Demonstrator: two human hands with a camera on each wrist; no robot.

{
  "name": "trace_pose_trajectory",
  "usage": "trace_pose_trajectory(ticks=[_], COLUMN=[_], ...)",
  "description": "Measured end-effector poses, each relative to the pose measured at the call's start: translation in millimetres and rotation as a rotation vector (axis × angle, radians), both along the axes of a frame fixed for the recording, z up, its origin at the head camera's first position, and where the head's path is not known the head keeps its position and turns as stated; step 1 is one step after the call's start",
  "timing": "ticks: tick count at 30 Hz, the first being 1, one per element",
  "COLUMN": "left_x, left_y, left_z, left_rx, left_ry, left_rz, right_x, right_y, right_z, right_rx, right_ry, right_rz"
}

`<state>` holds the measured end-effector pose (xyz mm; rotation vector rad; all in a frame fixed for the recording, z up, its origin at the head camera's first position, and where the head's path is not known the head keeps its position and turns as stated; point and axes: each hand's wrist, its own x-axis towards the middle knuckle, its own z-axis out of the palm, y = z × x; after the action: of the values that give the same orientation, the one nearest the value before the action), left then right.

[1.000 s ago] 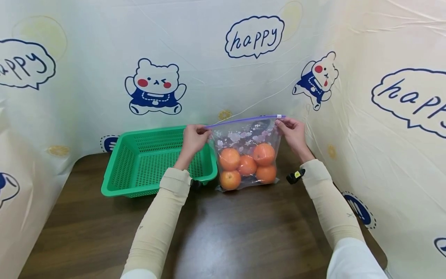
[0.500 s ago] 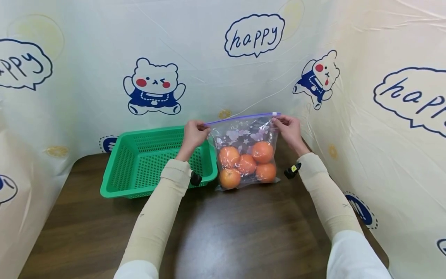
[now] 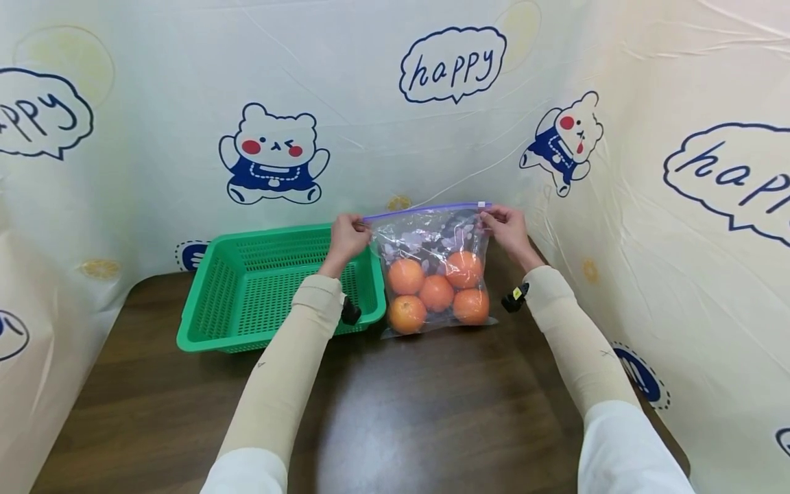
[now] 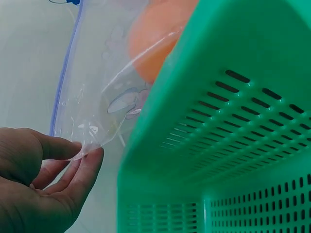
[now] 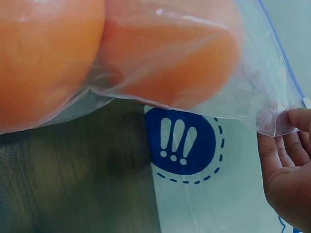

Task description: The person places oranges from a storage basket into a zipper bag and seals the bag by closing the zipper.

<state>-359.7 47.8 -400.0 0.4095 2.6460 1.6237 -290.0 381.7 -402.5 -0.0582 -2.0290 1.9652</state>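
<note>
A clear zip bag (image 3: 426, 240) with a purple top strip stands upright on the table, several oranges (image 3: 435, 293) inside it. My left hand (image 3: 349, 239) pinches its upper left corner between thumb and fingers; the left wrist view shows the plastic between the fingertips. At the upper right corner, just under the white slider (image 3: 481, 204), my right hand (image 3: 509, 232) pinches the bag's edge. The strip runs straight between the hands, and the slider sits at its right end. In the right wrist view two oranges (image 5: 170, 53) press against the plastic.
A green perforated basket (image 3: 210, 295) stands on the brown table (image 3: 382, 412), close to the bag's left side. Behind the table hangs a pale printed cloth (image 3: 370, 103), which also lines both sides.
The right hand and the bag's right top corner have shifted slightly to the left. The left hand has barely moved, and both hands still hold the bag's corners.
</note>
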Motion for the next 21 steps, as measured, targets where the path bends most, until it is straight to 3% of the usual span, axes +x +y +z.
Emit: trace_pose_trajectory(ticks=[9,15,21], left_x=[-0.4,10.4,16.1], left_y=[-2.8,-20.7,-48.4], left_z=[-1.8,5.6,17.3], left_rx=[-0.133,-0.422,-0.572], left_ry=[-0.04,0.133,0.25], left_rz=[-0.018,-0.059,-0.087], right_x=[-12.1,-14.5,-14.8], right_y=[2,-1,-2], right_z=[-10.6,-13.9,-14.4], right_rx=[0.003,-0.004,0.034], right_ry=[-0.029,-0.067,-0.094], right_rz=[0.003,-0.036,-0.054])
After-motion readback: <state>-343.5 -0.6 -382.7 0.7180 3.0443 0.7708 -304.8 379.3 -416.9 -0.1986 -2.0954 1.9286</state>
